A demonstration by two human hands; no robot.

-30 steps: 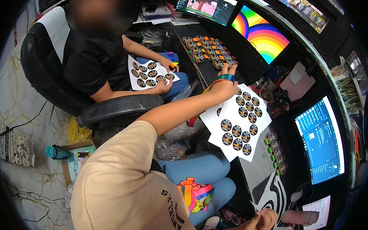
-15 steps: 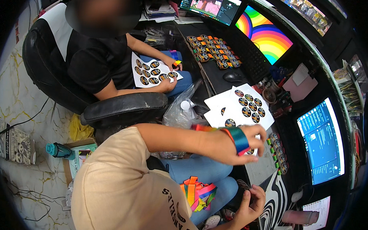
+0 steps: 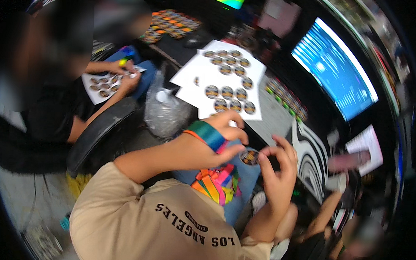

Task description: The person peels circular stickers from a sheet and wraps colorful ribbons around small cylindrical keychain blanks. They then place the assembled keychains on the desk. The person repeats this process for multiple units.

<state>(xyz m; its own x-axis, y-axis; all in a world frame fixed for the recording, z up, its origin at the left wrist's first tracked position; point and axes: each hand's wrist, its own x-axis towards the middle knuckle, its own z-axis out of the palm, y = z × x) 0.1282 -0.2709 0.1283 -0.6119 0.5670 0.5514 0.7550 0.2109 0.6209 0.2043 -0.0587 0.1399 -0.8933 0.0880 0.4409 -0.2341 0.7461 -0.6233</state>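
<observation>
Pinched at its edge between the thumb and forefinger of my right hand point(image 3: 280, 171) is a round disc point(image 3: 249, 157), dark-printed with a pale rim. Close by, my left hand point(image 3: 221, 137) has its thumb and fingers apart near the disc. A blue-green ribbon point(image 3: 207, 133) with orange and pink edges is wrapped across the back of that hand. Several bright ribbons point(image 3: 215, 184) lie in a heap on my lap, below the hands. White sheets of round stickers point(image 3: 232, 80) rest on the table beyond my left hand.
At left, another person's hand point(image 3: 127, 81) holds a sticker sheet point(image 3: 102, 87) beside a chair armrest point(image 3: 105, 133). A clear plastic bag point(image 3: 165, 112) hangs near the table. Rows of finished discs point(image 3: 287, 99) lie before the monitor point(image 3: 336, 70). A cup point(image 3: 336, 182) stands at right, near another person's arm point(image 3: 326, 210).
My left hand has come from over the sticker sheets to beside my right hand. The disc's printed face now shows in my right hand. The view has turned, bringing in a person at lower right.
</observation>
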